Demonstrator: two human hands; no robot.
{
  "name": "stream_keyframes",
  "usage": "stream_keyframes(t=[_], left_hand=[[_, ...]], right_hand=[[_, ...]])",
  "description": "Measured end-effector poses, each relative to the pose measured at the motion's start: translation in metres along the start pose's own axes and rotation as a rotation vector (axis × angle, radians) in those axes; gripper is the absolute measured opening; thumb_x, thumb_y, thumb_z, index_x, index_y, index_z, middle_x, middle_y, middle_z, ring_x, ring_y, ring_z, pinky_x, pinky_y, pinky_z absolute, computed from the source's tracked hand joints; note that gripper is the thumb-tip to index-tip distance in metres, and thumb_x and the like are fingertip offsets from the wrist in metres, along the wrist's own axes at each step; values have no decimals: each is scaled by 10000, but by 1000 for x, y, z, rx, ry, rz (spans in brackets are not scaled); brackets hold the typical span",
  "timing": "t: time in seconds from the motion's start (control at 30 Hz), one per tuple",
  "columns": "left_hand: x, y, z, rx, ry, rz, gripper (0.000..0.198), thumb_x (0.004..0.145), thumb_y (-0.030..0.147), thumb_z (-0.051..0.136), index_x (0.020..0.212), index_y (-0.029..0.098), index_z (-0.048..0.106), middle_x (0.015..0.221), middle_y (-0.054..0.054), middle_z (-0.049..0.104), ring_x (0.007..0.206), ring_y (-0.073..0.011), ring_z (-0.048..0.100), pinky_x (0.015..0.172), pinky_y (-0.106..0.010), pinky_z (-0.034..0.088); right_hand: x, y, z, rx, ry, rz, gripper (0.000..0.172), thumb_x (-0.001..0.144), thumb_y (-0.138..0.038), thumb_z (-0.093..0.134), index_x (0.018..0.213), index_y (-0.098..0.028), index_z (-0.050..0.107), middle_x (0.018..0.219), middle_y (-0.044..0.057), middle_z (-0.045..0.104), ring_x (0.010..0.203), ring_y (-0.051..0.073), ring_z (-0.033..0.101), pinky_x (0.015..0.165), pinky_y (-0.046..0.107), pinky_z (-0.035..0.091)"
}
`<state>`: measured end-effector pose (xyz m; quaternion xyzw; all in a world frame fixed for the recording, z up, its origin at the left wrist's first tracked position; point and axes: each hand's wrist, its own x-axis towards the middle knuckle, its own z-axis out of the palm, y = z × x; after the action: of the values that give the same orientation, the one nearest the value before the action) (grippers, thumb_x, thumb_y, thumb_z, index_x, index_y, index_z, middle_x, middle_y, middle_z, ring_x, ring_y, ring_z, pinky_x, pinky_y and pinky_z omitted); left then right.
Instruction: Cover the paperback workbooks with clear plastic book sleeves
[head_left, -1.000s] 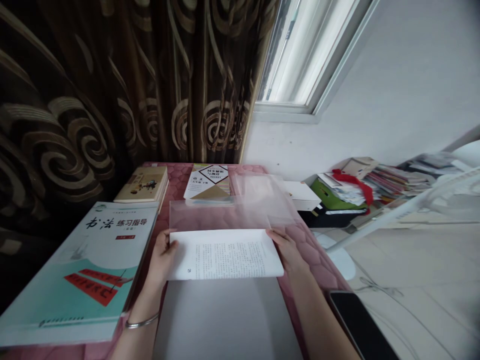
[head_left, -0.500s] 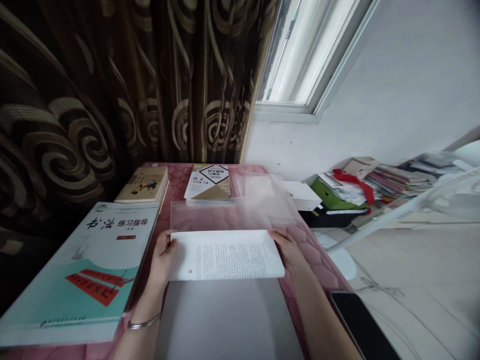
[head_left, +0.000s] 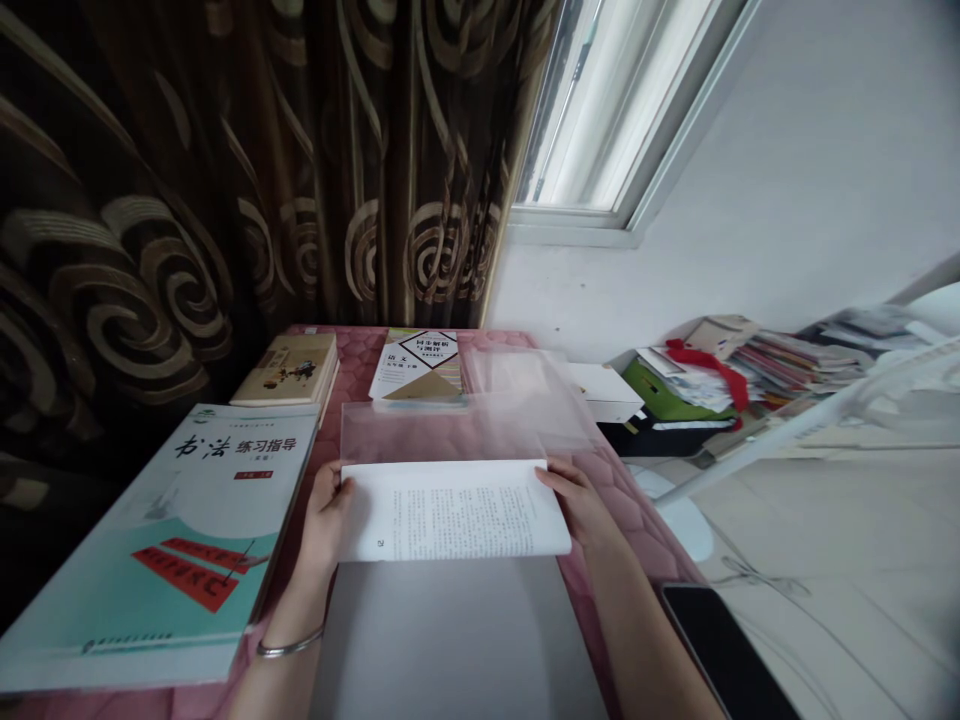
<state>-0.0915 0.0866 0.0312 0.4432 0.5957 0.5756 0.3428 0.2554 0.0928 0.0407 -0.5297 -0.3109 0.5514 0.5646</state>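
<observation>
A book [head_left: 465,520] lies before me with a strip of printed page raised or folded over; its text looks turned on its side or upside down. My left hand [head_left: 328,505] pinches the page's left upper corner, thumb on top. At the opposite corner, my right hand [head_left: 574,495] is closed on the edge in the same way. A blank pale sheet [head_left: 457,640] stretches from the printed strip toward me. Beyond the strip, a clear plastic sheet [head_left: 420,430] sticks out flat over the pink cloth. Fingers under the page are hidden.
A teal-and-white calligraphy book [head_left: 217,520] and small tan books [head_left: 289,370] lie at left. Behind are a white workbook [head_left: 416,368], more clear plastic [head_left: 517,385] and a white box [head_left: 604,390]. A dark phone [head_left: 720,650] lies front right, near a white fan [head_left: 780,430].
</observation>
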Motion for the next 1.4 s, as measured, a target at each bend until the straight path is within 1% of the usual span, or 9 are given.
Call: stream_keyframes(t=[0.17, 0.37, 0.5, 0.57, 0.77, 0.97, 1.17, 1.27, 1.4], left_hand=[[-1, -2, 0, -7, -18, 27, 352, 659, 446, 637, 911, 200, 613, 807, -46, 668, 772, -220, 613, 686, -310, 487], [0, -1, -1, -14, -29, 19, 361, 653, 455, 661, 896, 191, 617, 817, -26, 663, 760, -191, 601, 695, -289, 470], [-2, 3, 0, -20, -14, 49, 364, 656, 470, 691, 881, 192, 624, 782, -11, 647, 741, -175, 577, 665, -270, 458], [-4, 5, 0, -2, 3, 71, 336, 674, 469, 692, 874, 206, 626, 765, 2, 636, 731, -166, 561, 669, -265, 453], [-7, 10, 2, -5, 4, 98, 327, 703, 499, 659, 889, 232, 624, 806, 11, 632, 783, -167, 571, 748, -277, 456], [-7, 10, 4, 20, 22, 106, 317, 710, 508, 650, 884, 246, 611, 793, 19, 625, 796, -183, 573, 781, -312, 480], [-4, 4, 1, -31, -4, 21, 313, 705, 472, 666, 870, 210, 615, 778, 1, 656, 742, -177, 591, 698, -297, 480], [-5, 8, 0, -36, -14, -3, 287, 704, 470, 653, 824, 212, 614, 723, 9, 626, 680, -162, 566, 636, -283, 450], [-8, 16, 0, -61, -36, -32, 313, 658, 487, 661, 803, 216, 599, 690, 10, 613, 648, -165, 557, 617, -294, 444]], right_hand=[[5, 7, -6, -26, 41, -17, 320, 488, -383, 863, 689, -188, 708, 629, 14, 683, 591, 187, 601, 555, 305, 441], [10, 10, -7, -50, 73, -23, 269, 542, -402, 834, 691, -219, 706, 687, 35, 718, 686, 236, 655, 580, 330, 497], [7, 7, -4, 3, 41, 10, 249, 535, -383, 838, 658, -217, 699, 657, 18, 707, 636, 209, 641, 562, 309, 491], [6, 6, -3, 31, 58, 21, 266, 512, -368, 857, 657, -206, 703, 642, 13, 701, 611, 193, 630, 556, 298, 484], [4, 5, 1, 44, 67, 0, 331, 471, -391, 882, 676, -192, 714, 621, 16, 695, 594, 187, 617, 566, 302, 487], [4, 6, 1, -39, 79, -35, 320, 500, -445, 853, 654, -213, 695, 603, 3, 665, 578, 182, 578, 541, 305, 454], [2, 6, 1, -151, 137, -152, 285, 557, -463, 809, 610, -242, 637, 588, -18, 593, 576, 161, 500, 511, 289, 388], [-2, 5, 6, -123, 135, -173, 253, 576, -420, 804, 604, -264, 607, 570, -19, 554, 553, 158, 459, 492, 301, 353], [-6, 2, 11, -48, 149, -174, 295, 529, -378, 823, 592, -256, 562, 552, -46, 512, 520, 137, 438, 481, 292, 337]])
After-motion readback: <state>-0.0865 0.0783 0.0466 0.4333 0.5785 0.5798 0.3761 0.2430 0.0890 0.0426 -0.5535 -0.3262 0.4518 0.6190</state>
